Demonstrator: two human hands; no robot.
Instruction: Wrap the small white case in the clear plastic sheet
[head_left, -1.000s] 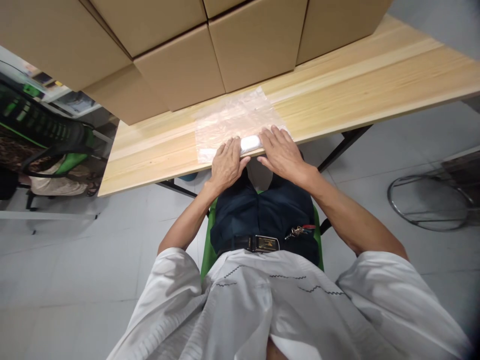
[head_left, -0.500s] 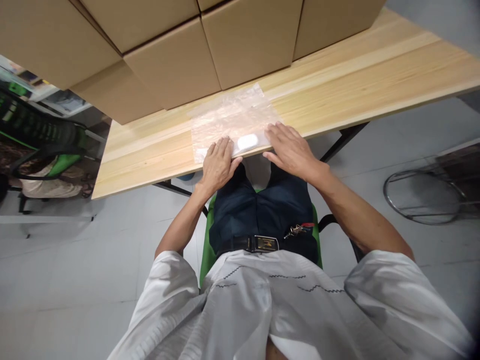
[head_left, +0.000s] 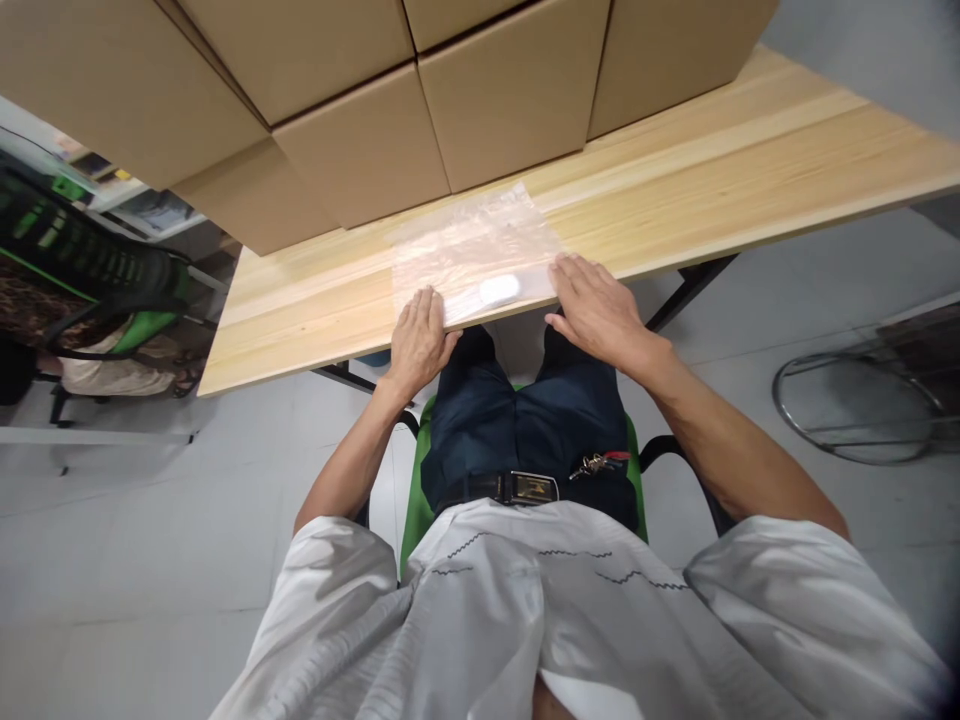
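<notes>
A clear plastic bag (head_left: 472, 240) lies flat on the wooden table (head_left: 697, 170), close to its front edge. Near the bag's front side is a small white oval object (head_left: 499, 290), in or under the plastic; I cannot tell which. My left hand (head_left: 420, 335) rests flat over the bag's front left corner, fingers stretched out and thumb apart. On the other side, my right hand (head_left: 592, 300) lies with fingers extended over the bag's front right corner. Neither hand grips anything.
Stacked cardboard boxes (head_left: 367, 150) stand along the back of the table. A person sits on a black and green chair (head_left: 90, 270) at the left. On the floor at the right is a round metal-framed stool (head_left: 855, 405).
My hands have moved apart: the left slid left toward the bag's corner, the right slightly right. More of the bag's front strip shows between them. The view has shifted slightly.
</notes>
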